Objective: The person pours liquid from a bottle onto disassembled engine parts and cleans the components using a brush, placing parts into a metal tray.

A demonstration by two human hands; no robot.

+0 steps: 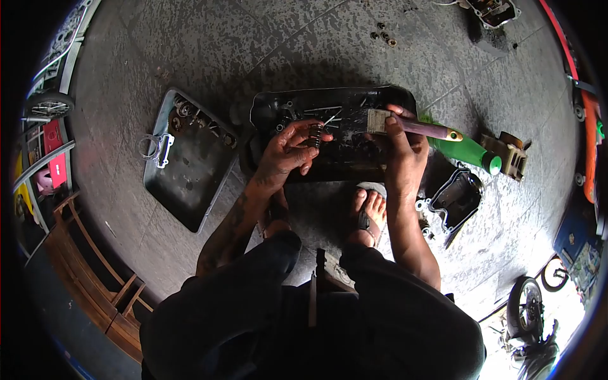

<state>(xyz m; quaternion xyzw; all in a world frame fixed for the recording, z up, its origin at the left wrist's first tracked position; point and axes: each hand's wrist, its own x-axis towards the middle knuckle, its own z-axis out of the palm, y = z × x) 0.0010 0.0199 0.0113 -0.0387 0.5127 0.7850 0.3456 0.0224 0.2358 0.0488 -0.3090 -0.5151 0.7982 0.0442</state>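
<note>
1. I see the left hand [292, 151] with its fingers closed around a dark spring [315, 135]; a thin bright rod [333, 116] shows just beside it, and I cannot tell whether they join.
2. The right hand [405, 145] grips a brush [427, 129] by its purple handle, bristles towards the spring, not touching it.
3. Both spring and brush are over the black tray [329, 91], which has dark parts in it; the right hand hides some of its right end.
4. A green bottle [465, 154] lies close to the right wrist, crowding that side, with a block [512, 158] beyond it and a cover [458, 197] nearer me.
5. Left of the black tray, I have a grey tray [193, 180] with a metal bracket [163, 151] across its left rim.
6. Farther out, small parts [384, 35] sit on the floor [209, 47].
</note>
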